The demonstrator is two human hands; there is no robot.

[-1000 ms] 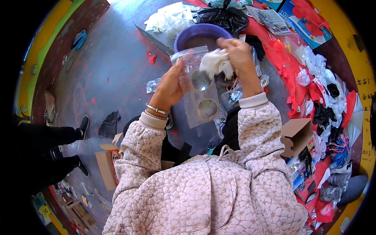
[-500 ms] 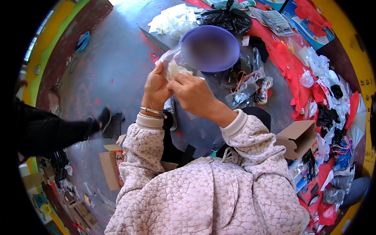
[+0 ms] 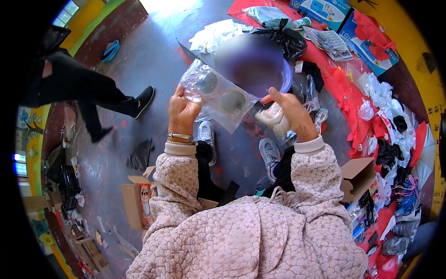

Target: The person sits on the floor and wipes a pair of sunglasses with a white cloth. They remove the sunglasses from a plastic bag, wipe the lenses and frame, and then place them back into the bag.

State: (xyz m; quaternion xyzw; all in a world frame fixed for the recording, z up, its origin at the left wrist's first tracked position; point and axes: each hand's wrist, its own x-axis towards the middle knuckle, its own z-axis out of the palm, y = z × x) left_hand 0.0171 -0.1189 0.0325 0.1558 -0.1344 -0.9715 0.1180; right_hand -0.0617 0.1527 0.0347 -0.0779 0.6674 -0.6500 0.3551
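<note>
I hold a clear plastic bag (image 3: 214, 95) stretched out in front of me; two dark round pieces show through it. My left hand (image 3: 182, 111) grips its left end, with bracelets on the wrist. My right hand (image 3: 289, 113) pinches the bag's right end and also clasps a wad of white material (image 3: 274, 119). Behind the bag stands a purple basin (image 3: 283, 79). My knees and grey shoes (image 3: 268, 153) are below the hands.
A red cloth (image 3: 344, 81) at the right is strewn with small plastic packets and dark items. A black bag (image 3: 285, 39) and printed boxes (image 3: 320, 10) lie at the back. An open cardboard box (image 3: 355, 179) sits by my right elbow. A person in black (image 3: 88, 88) walks at the left.
My hands have moved apart and pulled the clear bag out flat; earlier they were together at its top. The person at the left has walked farther back.
</note>
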